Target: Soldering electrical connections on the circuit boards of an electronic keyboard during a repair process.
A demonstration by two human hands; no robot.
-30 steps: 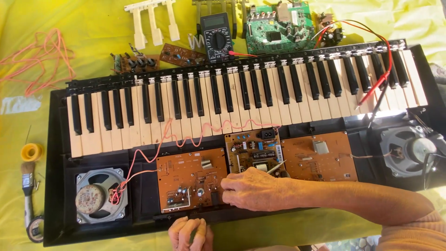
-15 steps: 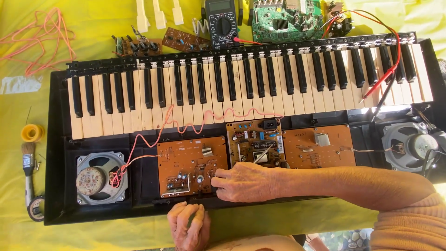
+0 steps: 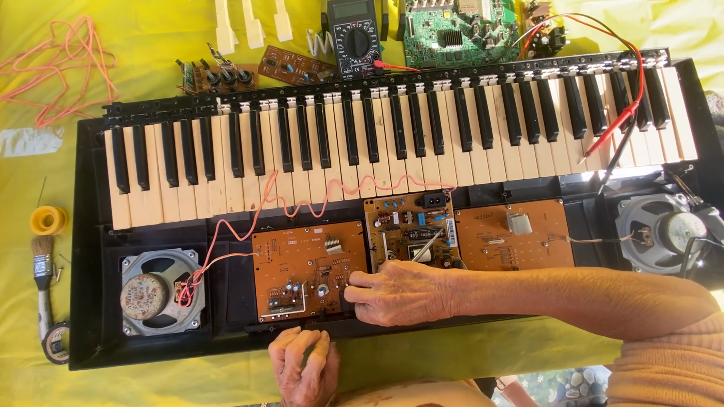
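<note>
My right hand [image 3: 400,292] lies low in the middle of the frame, palm down on the opened keyboard [image 3: 392,128], with its fingers loosely curled and the fingertips touching the right edge of the brown circuit board [image 3: 308,270] at lower centre. I cannot tell whether it grips anything there. My left hand [image 3: 303,368] sits at the bottom edge of the frame, just below the keyboard's black case, its fingers bent inward and holding nothing that I can see. Just above my right hand stands a second board with a metal tool [image 3: 427,245] lying across it. Thin red wires [image 3: 226,241] run from the brown board to the round speaker [image 3: 157,294] at lower left. A black multimeter [image 3: 351,38] rests at the top centre, above the keys.
</note>
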